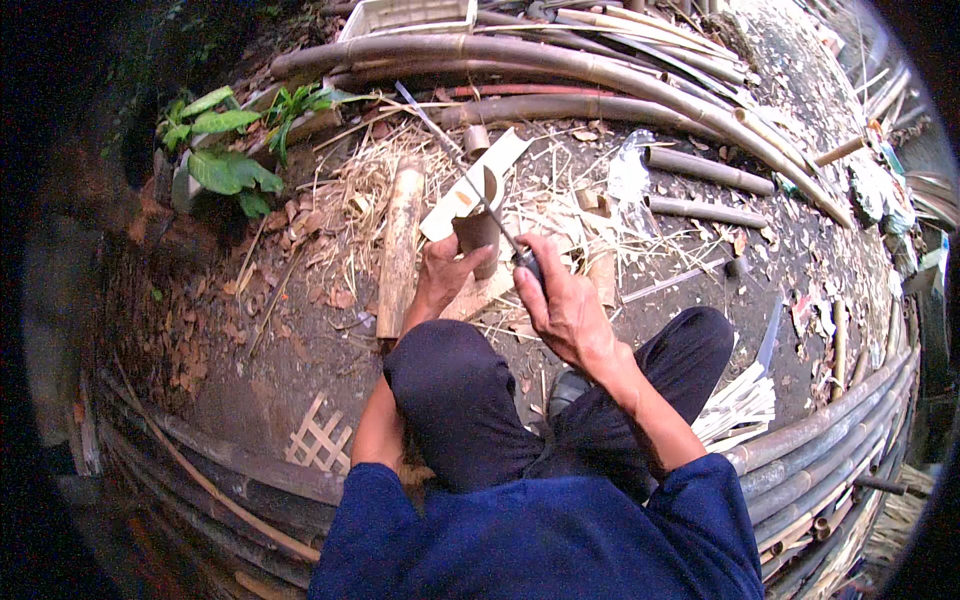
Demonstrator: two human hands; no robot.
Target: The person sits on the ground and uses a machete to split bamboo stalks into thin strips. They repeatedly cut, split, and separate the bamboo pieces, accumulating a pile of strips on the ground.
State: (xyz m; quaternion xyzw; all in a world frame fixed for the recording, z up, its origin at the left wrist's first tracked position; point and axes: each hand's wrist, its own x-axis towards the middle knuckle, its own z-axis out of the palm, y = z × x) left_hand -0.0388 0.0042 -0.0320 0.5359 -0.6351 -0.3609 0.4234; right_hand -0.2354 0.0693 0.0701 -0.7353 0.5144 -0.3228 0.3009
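Observation:
My left hand grips the side of a short brown bamboo section in front of my knees. The section stands roughly upright, and a curved piece of its wall rises at its top. My right hand is closed round the dark handle of a long, narrow-bladed tool. Its blade slants up and left, crossing the top of the section; whether the edge is toothed I cannot make out. Just behind lies a pale split bamboo piece, inner side up. A thick bamboo log rests left of it.
Long bamboo poles lie across the back. Two cut bamboo tubes are at right, near a saw blade and pale strips. Shavings cover the ground. Leafy plants grow at left; a woven lattice lies nearer.

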